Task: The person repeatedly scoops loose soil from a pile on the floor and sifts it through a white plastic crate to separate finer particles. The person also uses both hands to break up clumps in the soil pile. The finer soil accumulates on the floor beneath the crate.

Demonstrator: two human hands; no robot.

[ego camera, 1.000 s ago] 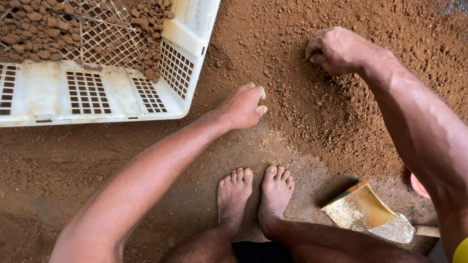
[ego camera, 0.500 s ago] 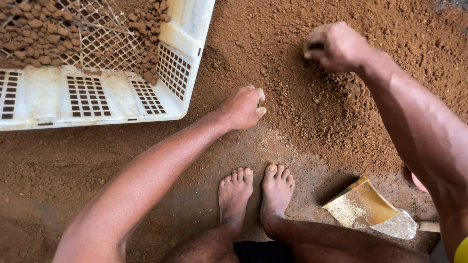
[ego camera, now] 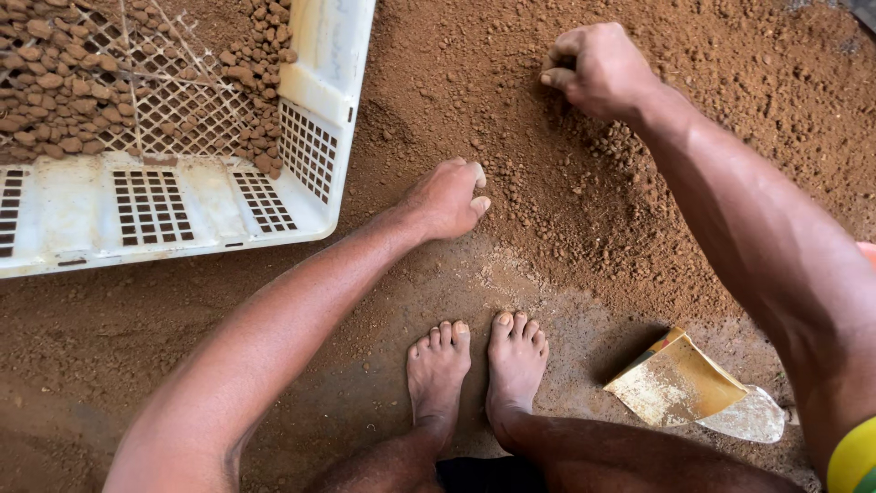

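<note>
I squat barefoot over a heap of reddish-brown soil [ego camera: 584, 201]. My left hand [ego camera: 447, 196] rests on the soil's near edge with its fingers curled in, and whether it holds anything is hidden. My right hand [ego camera: 593, 66] is lifted a little above the heap farther back, fingers closed as if on a pinch of soil or a small clod. A white slotted plastic crate [ego camera: 315, 155] stands at the left, holding many small brown clay lumps [ego camera: 64, 91].
A soil-dusted flat metal scoop or trowel blade [ego camera: 680, 383] lies on the ground to the right of my feet [ego camera: 474, 365]. A pink object's edge [ego camera: 867, 251] shows at the far right. Damp bare ground lies in front of the crate.
My right hand has lifted slightly and shifted left above the heap. My left hand has stayed in place on the soil.
</note>
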